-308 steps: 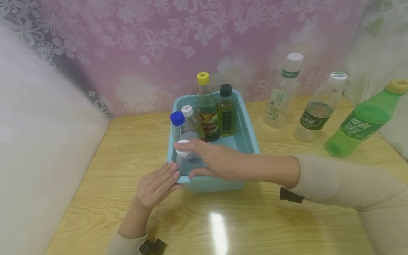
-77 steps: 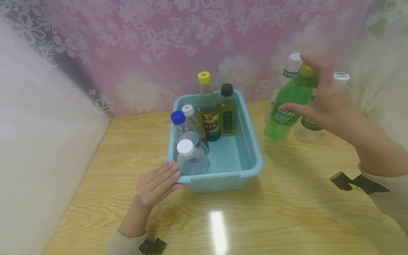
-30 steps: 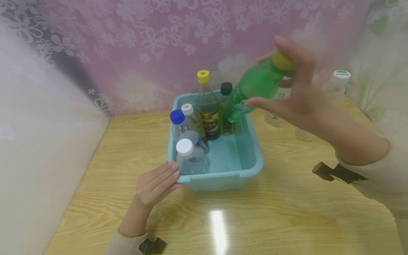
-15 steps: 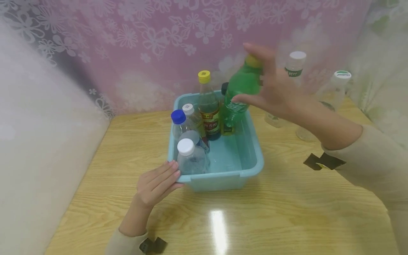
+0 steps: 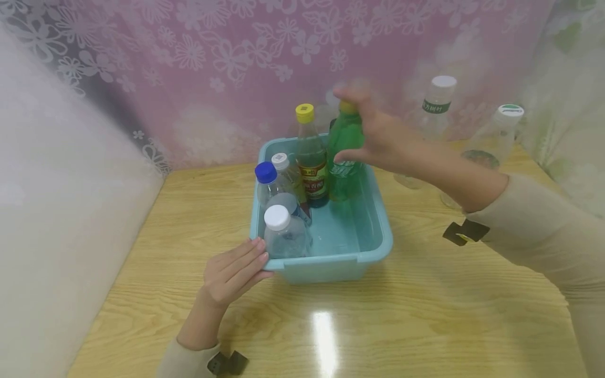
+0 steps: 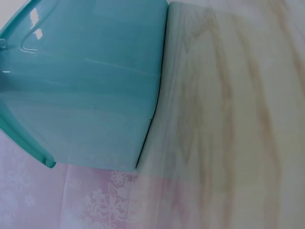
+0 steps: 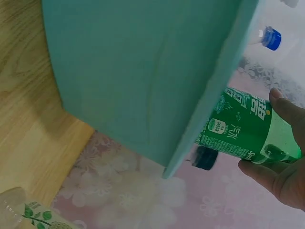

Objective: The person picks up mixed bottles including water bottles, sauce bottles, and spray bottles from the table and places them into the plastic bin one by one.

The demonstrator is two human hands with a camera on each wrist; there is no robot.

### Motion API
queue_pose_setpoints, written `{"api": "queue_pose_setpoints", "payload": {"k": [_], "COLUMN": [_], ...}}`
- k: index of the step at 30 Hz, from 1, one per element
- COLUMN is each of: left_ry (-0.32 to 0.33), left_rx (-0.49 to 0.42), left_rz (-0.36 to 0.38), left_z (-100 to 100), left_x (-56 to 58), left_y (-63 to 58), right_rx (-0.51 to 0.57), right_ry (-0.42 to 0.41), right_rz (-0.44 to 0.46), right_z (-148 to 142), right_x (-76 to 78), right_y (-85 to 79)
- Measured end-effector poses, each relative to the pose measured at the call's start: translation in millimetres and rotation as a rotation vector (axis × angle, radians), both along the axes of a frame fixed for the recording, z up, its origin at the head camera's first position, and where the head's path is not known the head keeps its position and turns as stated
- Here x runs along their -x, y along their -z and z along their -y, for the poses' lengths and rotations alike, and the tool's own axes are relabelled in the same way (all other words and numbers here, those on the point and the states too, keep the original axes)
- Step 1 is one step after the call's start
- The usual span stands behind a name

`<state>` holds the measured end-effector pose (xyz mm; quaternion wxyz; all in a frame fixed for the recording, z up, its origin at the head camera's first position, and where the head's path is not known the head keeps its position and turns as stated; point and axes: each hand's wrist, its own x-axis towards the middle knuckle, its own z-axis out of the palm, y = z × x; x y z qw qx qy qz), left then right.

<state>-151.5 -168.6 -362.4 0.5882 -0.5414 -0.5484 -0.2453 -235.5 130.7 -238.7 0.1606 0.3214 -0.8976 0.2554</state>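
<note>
My right hand (image 5: pixel 378 134) grips the green soda bottle (image 5: pixel 346 157) by its upper part, thumb on the near side and fingers round the yellow-capped neck. The bottle stands nearly upright within the light-blue plastic bin (image 5: pixel 331 260), in front of a black-capped bottle that it mostly hides. In the right wrist view the bottle's green label (image 7: pixel 236 124) shows past the bin rim. My left hand (image 5: pixel 233 273) rests with straight fingers on the bin's near left corner. Beside the green bottle stands a yellow-capped vinegar bottle (image 5: pixel 313 176).
Along the bin's left side are a blue-capped bottle (image 5: pixel 267 176), a white-capped slim bottle (image 5: pixel 282 165) and a white-capped clear bottle (image 5: pixel 285 236). Two clear bottles, one with a green neck label (image 5: pixel 436 106) and one with a green-and-white cap (image 5: pixel 510 111), stand on the wooden table (image 5: pixel 402 315) to the right.
My right hand has carried the green soda bottle from the right side of the table leftward and lowered it into the bin, straightening its tilt. My left hand has stayed at the corner.
</note>
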Motion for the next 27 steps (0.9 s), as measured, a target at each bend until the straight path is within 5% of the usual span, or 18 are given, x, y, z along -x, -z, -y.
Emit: {"api": "queue_pose_setpoints", "payload": {"k": [5,27], "left_ry": [0.007,0.019], "left_rx": [0.000,-0.006], "left_rz": [-0.003,-0.010], "left_z": [-1.0,-1.7], "left_x": [-0.5,0.7], "left_y": [-1.3,-2.2], "right_rx": [-0.087,-0.262], "right_ry": [0.072,0.184], "right_rz": [0.105,0.247], "right_z": [3.6,16.1], "right_x": [1.4,6.8], "right_y": [9.6,36.2]}}
